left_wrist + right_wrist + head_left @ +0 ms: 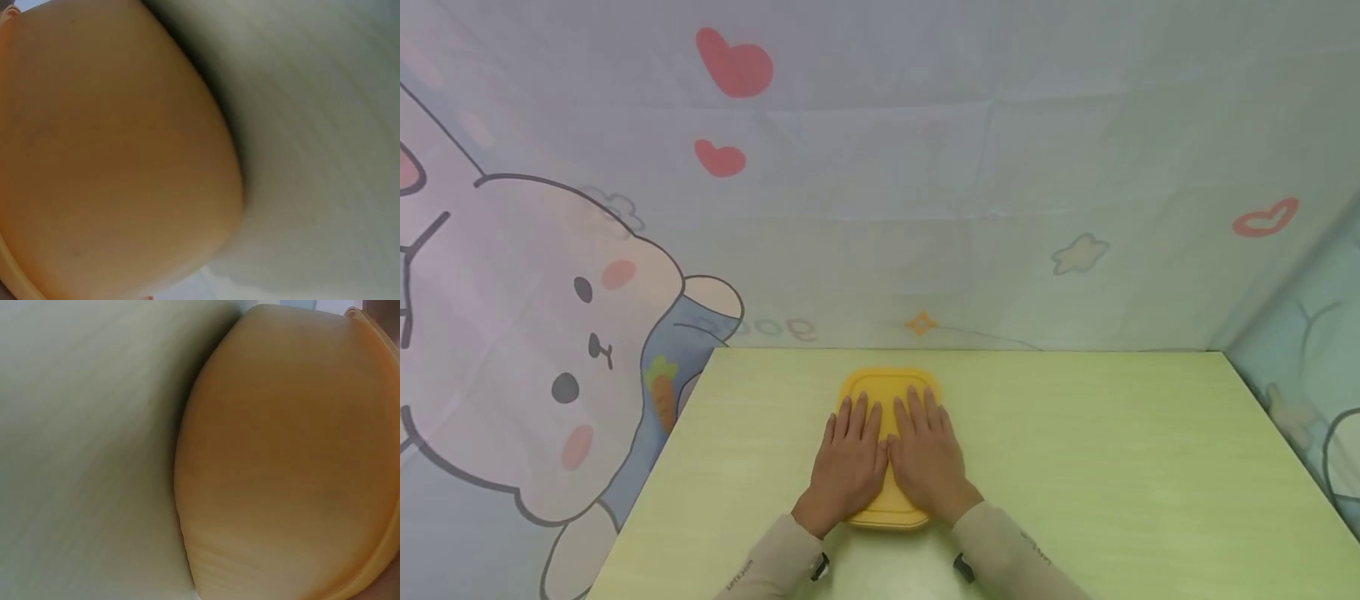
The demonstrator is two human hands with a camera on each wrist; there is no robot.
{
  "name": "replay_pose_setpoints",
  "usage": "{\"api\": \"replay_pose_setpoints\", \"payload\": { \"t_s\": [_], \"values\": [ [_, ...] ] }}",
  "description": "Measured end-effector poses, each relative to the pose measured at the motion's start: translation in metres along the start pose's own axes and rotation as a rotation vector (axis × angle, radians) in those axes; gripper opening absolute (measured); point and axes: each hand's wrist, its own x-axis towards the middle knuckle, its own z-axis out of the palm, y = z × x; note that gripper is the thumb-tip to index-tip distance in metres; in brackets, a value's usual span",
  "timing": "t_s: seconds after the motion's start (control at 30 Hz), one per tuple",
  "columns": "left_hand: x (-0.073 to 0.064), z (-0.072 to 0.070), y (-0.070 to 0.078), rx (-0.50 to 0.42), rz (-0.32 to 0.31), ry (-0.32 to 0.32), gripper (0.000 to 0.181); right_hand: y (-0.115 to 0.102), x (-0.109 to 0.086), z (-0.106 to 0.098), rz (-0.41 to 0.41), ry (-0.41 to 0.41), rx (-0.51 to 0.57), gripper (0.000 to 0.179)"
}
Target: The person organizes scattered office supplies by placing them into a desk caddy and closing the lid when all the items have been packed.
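A yellow lidded box (891, 385) with rounded corners stands on the table, its long side running away from me. My left hand (850, 462) lies flat on the left part of its lid, fingers straight and pointing away. On the right part rests my right hand (928, 462), also flat with straight fingers. The two thumbs meet near the middle of the lid. Both wrist views show the box's smooth side wall (119, 150) close up, with the lid's rim (375, 550) at the outer edge. What the box holds is hidden.
The box stands on a pale green table (1112, 450). Behind the table hangs a cloth backdrop (880, 183) printed with hearts, a star and a large cartoon rabbit at the left. Another cloth panel (1307, 333) hangs along the right side.
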Motion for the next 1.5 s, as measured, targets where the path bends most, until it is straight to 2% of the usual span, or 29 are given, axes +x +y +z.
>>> {"api": "replay_pose_setpoints", "payload": {
  "t_s": [0.33,0.7,0.83,1.1,1.33,1.5],
  "values": [
    [0.002,0.005,-0.006,0.069,0.009,0.071,0.054,0.001,0.004,0.006,0.007,-0.004,0.009,0.059],
    [0.002,0.008,-0.006,0.036,0.019,0.123,0.053,0.002,0.004,0.005,0.012,-0.014,-0.010,0.060],
    [0.003,0.008,-0.006,0.027,0.006,0.102,0.053,0.004,0.004,0.005,0.008,-0.002,0.005,0.060],
    [0.004,0.003,-0.004,-0.004,-0.038,0.022,0.057,0.007,0.000,0.000,-0.006,0.036,0.066,0.057],
    [0.002,-0.002,-0.006,0.003,-0.035,0.025,0.058,0.014,-0.005,-0.009,-0.037,0.067,0.133,0.053],
    [0.003,-0.008,-0.004,-0.041,-0.026,0.020,0.060,0.023,-0.008,-0.023,0.003,0.015,0.189,0.056]
  ]
}}
